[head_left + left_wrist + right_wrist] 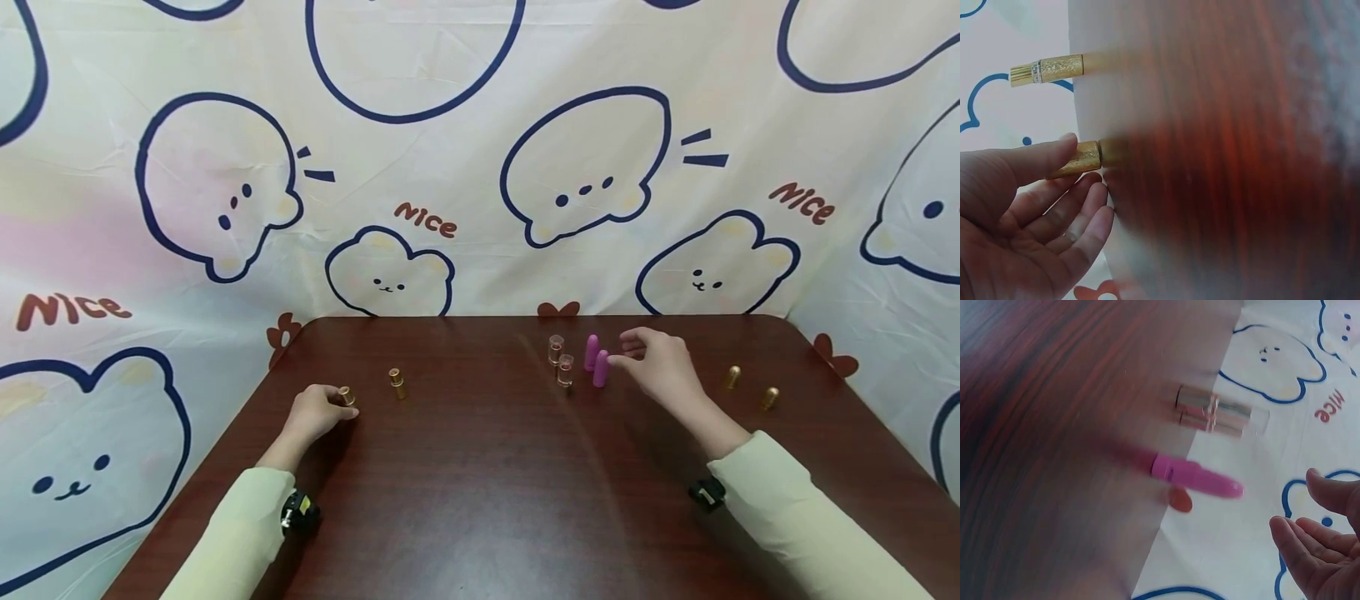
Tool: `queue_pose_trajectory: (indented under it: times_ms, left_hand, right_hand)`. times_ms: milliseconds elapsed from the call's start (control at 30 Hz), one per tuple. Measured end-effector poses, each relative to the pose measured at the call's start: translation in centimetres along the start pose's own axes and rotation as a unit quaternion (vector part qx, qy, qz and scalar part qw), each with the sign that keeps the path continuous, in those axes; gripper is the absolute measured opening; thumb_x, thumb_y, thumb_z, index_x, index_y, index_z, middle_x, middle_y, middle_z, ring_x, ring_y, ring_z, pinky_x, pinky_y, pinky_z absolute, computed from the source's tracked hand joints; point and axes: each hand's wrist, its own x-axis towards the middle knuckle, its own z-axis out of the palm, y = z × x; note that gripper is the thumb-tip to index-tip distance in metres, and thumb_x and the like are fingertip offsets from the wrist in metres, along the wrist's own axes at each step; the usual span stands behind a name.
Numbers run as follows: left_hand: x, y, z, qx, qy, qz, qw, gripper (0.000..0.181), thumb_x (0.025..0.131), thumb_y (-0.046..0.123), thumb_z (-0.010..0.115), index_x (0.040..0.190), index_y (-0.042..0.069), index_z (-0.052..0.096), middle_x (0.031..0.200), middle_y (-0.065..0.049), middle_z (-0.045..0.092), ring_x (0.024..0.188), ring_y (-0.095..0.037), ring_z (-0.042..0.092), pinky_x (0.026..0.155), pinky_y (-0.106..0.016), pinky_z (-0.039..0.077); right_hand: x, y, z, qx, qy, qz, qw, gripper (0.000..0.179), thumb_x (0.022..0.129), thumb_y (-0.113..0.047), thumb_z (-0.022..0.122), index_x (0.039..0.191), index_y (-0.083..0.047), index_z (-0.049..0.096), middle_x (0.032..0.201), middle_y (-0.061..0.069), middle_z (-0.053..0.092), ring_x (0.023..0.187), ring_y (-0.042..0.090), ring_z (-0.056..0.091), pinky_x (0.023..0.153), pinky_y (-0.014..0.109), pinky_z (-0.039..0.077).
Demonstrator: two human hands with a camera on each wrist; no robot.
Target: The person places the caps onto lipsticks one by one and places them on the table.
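My left hand (318,412) grips a gold lipstick tube (1085,159) between thumb and fingers. The tube stands upright at the table's left side. A second gold lipstick tube (397,383), with a sparkly band in the left wrist view, stands just right of it. My right hand (660,367) hovers beside two magenta bullet-shaped tubes (601,369), its thumb near the closer one. In the right wrist view the hand (1319,550) has its thumb and fingers apart, with nothing between them. Left of the magenta tubes stand two lipsticks with clear caps (566,372).
Two small gold tubes with rounded tops (770,398) stand at the right of the dark wooden table (465,500). A pale cloth with cartoon bears (480,167) hangs behind the table's far edge and along both sides.
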Motion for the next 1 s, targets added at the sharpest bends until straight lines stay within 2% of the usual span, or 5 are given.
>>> queue_pose_trajectory:
  times_ms: [167,333,567,800,1000]
  left_hand:
    - [-0.2,-0.3,-0.1,-0.007,0.011,-0.003,0.9999,0.026,0.085,0.016,0.075,0.095,-0.007,0.067,0.087,-0.017,0.064,0.079,-0.030,0.054,0.069,-0.041,0.046]
    - [-0.5,-0.2,-0.2,-0.030,0.017,-0.006,0.9994,0.020,0.086,0.017,0.073,0.084,-0.002,0.066,0.074,-0.011,0.062,0.067,-0.023,0.054,0.058,-0.033,0.045]
    - [-1.0,0.4,-0.4,-0.051,0.013,0.001,0.9986,0.017,0.085,0.013,0.069,0.082,-0.002,0.063,0.073,-0.010,0.064,0.064,-0.021,0.062,0.056,-0.030,0.047]
    - [-1.1,1.0,-0.2,-0.040,0.018,0.013,0.9990,0.017,0.084,0.014,0.067,0.080,0.002,0.056,0.072,-0.008,0.061,0.063,-0.019,0.058,0.055,-0.031,0.043]
    - [-1.1,1.4,-0.2,-0.036,0.012,0.027,0.9989,0.016,0.084,0.012,0.068,0.083,0.001,0.056,0.072,-0.008,0.061,0.062,-0.018,0.056,0.054,-0.031,0.043]
  right_hand:
    - [-0.8,1.4,-1.5,-0.006,0.008,0.008,0.9999,0.043,0.086,-0.020,0.076,0.116,0.008,0.062,0.105,0.026,0.066,0.094,0.039,0.065,0.082,0.050,0.051]
    - [-1.3,2.8,-2.7,-0.014,0.022,0.020,0.9995,0.043,0.087,-0.023,0.075,0.115,0.007,0.062,0.103,0.026,0.067,0.093,0.040,0.065,0.080,0.053,0.051]
    - [-1.7,4.7,-4.2,-0.024,0.043,0.030,0.9983,0.043,0.088,-0.023,0.074,0.114,0.009,0.062,0.101,0.028,0.067,0.091,0.041,0.065,0.078,0.054,0.050]
    - [-2.0,6.8,-5.9,-0.053,0.060,0.062,0.9948,0.048,0.090,-0.028,0.072,0.116,0.011,0.060,0.106,0.033,0.063,0.095,0.046,0.062,0.080,0.057,0.047]
    - [-2.3,8.8,-7.9,-0.063,0.067,0.111,0.9895,0.054,0.092,-0.033,0.069,0.117,0.013,0.057,0.108,0.035,0.061,0.095,0.047,0.059,0.076,0.056,0.048]
